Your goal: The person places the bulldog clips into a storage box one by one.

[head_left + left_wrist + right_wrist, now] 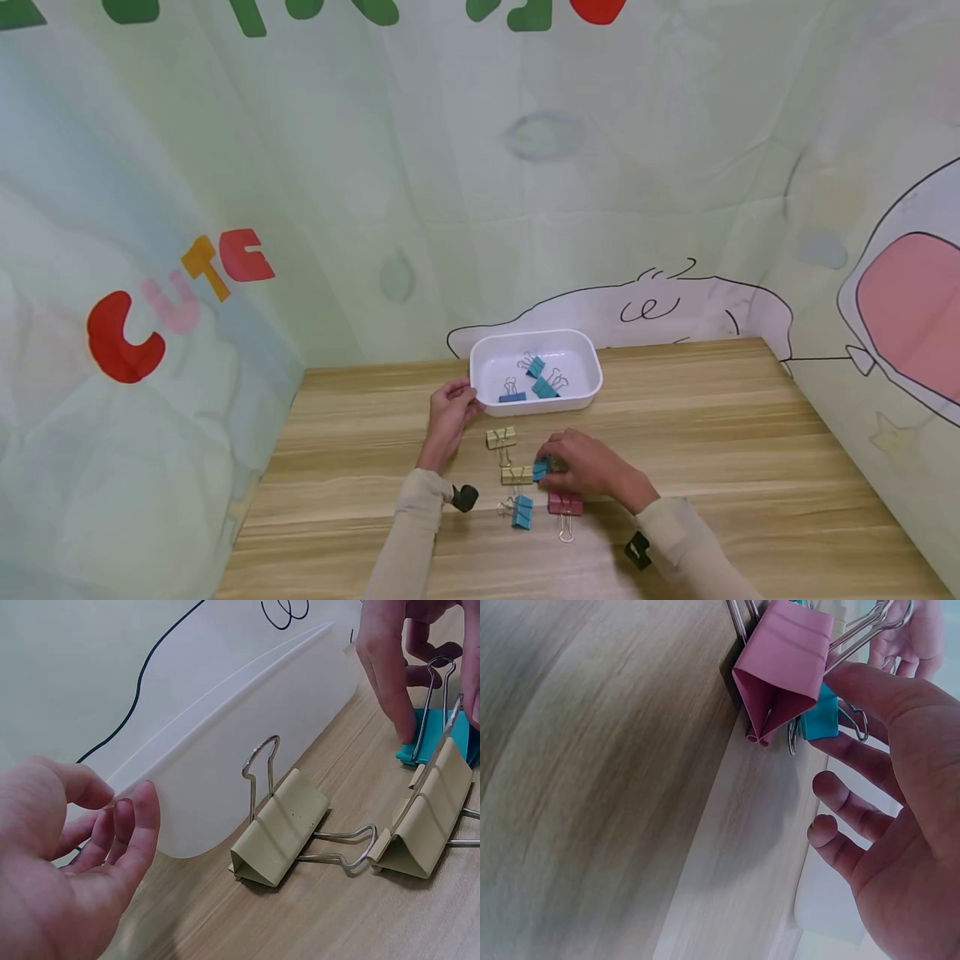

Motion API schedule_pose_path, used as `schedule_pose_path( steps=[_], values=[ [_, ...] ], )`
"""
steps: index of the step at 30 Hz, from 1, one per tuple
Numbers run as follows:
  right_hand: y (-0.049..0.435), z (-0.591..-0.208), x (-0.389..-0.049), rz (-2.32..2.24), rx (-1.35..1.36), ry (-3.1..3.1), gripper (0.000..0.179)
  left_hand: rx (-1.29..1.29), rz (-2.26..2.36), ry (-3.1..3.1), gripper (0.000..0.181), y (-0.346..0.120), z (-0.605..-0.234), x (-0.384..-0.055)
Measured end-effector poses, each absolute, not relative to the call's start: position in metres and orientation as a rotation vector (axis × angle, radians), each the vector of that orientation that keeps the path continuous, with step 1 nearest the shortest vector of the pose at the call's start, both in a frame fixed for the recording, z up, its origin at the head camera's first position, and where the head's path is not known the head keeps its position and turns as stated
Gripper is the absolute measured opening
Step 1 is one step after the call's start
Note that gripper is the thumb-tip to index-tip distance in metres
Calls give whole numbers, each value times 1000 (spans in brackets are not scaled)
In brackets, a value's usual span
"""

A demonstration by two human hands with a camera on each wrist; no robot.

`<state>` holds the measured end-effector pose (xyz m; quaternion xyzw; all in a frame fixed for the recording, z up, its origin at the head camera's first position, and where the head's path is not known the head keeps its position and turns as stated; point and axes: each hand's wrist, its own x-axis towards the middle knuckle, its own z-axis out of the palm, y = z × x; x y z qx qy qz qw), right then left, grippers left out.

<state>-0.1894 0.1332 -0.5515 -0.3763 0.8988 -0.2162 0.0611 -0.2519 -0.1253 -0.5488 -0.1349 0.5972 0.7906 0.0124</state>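
Note:
My left hand (pixel 448 418) pinches the near left corner of a white plastic tray (pixel 546 407) between thumb and fingers. Inside that tray lie a blue binder clip (pixel 512 397) and two teal ones. My right hand (pixel 588 462) grips a teal binder clip (pixel 431 739) on the table, thumb and finger on its two sides. Right beside it is a yellow binder clip (pixel 516 476), and a second yellow binder clip (pixel 281 829) sits nearer the tray. A pink binder clip (pixel 787 652) lies just below the right hand in the head view.
Another teal binder clip (pixel 522 512) rests on the wooden table (pixel 360 467), left of the pink one. Behind the tray, a printed cloth backdrop (pixel 390 208) rises at the table's back edge. Black straps with small devices are on both wrists.

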Motion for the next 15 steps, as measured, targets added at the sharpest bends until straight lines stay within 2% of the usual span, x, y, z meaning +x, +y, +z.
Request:
schedule_pose_path(
  steps=[15],
  values=[
    [130,-553,-190,-620,-1121,2754,26,-417,2475,1852,35,-124,-547,-252]
  ],
)
